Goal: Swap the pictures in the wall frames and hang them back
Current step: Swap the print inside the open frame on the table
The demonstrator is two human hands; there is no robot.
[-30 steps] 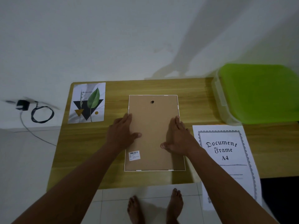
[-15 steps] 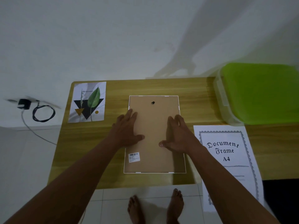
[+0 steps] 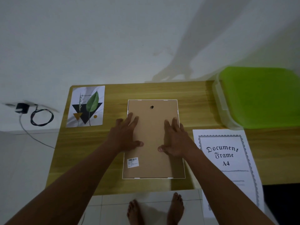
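Note:
A white picture frame point(image 3: 153, 109) lies face down in the middle of the wooden table point(image 3: 162, 91), its brown backing board up, with a small hanger hole near the far edge and a barcode sticker near the front left. My left hand point(image 3: 125, 135) lies flat on the board's left side, fingers spread and pointing away from me. My right hand point(image 3: 174, 138) lies flat on the board's right side, its fingers reaching the frame's right edge. A leaf print point(image 3: 86, 106) lies at the table's far left. A "Document Frame A4" sheet point(image 3: 227, 159) lies to the right, overhanging the front edge.
A clear storage box with a green lid point(image 3: 261, 96) stands at the table's far right. A black charger with a coiled cable point(image 3: 34, 114) lies on a white ledge to the left. The wall rises right behind the table. My bare feet point(image 3: 155, 210) stand on tiles below.
Both hands have slid further up the backing board, away from me, with the fingers spreading. The frame has stayed in place.

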